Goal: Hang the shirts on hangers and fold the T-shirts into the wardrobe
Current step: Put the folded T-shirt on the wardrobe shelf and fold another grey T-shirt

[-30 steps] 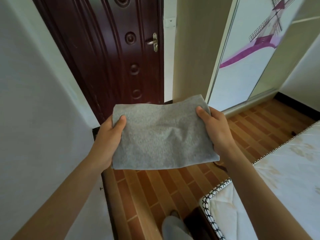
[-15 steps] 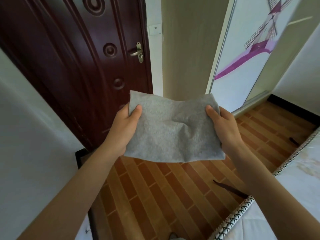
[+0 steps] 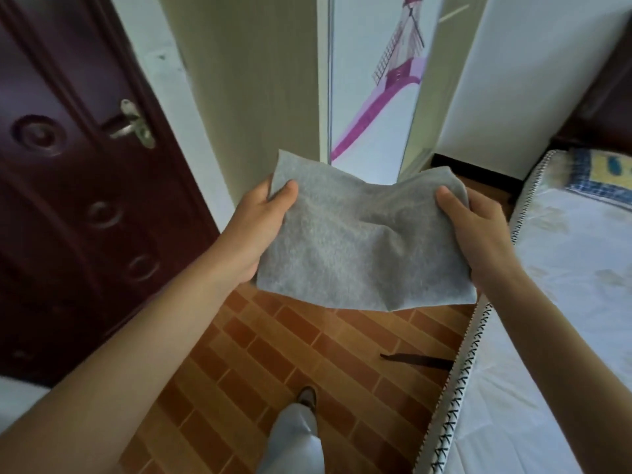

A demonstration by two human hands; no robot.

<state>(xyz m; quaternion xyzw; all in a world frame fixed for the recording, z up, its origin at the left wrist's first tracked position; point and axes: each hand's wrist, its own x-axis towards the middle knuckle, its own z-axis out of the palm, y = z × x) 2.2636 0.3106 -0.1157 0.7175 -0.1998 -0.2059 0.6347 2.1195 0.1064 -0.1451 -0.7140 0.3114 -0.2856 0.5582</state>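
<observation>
A folded grey T-shirt (image 3: 359,248) hangs in front of me at chest height, sagging a little in the middle. My left hand (image 3: 260,224) grips its left edge, thumb on top and fingers hidden beneath. My right hand (image 3: 475,227) grips the right edge the same way. Straight ahead stands the wardrobe (image 3: 260,80), with a beige side panel and a sliding door (image 3: 372,80) printed with a purple windmill. The inside of the wardrobe is out of sight.
A dark red door (image 3: 68,186) with a metal handle (image 3: 131,124) fills the left. A bed (image 3: 561,302) with a white patterned mattress runs along the right. A brick-pattern floor (image 3: 290,354) lies between them, with a dark strap (image 3: 417,360) by the bed and my leg below.
My view has turned right, from the red door toward the wardrobe and the bed. Both hands keep their grip on the grey T-shirt, which sags more in the middle.
</observation>
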